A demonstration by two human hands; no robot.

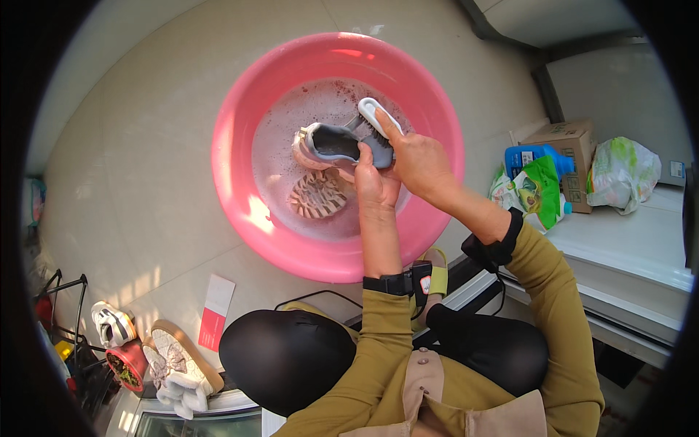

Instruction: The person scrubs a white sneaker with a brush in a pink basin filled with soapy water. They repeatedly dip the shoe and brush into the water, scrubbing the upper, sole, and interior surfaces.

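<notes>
My left hand (374, 180) grips a grey and white shoe (333, 143) near its toe, with the thumb on its upper. Over the toe, my right hand (420, 161) holds a white scrub brush (372, 112), its dark bristles against the grey upper. Both are above a round pink plastic basin (235, 207) of foamy water (278, 117). A second shoe (318, 194) lies in the water, its ridged sole facing up and the rest submerged.
To the right are a cardboard box (580, 164), a blue bottle (538, 158), a green pouch (538, 191) and a plastic bag (622, 172). On the left stand a sneaker (112, 323), a red plant pot (126, 365) and fluffy slippers (183, 360). A red-and-white card (217, 312) lies on the tiles.
</notes>
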